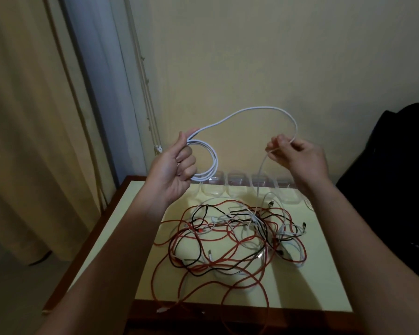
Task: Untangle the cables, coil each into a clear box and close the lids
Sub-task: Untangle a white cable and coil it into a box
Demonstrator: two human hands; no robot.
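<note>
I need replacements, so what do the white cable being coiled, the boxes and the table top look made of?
White cable: probably woven braid, matte; faint speckled texture along its arc. Boxes: clear plastic, glossy; the wall shows through. Table top: smooth pale laminate or paint, unclear which; soft sheen.

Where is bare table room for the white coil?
Bare pale yellow tabletop lies between the red, black and white cable tangle and the right edge, widest toward the front. Centre is crowded; clear plastic boxes line the back.
</note>
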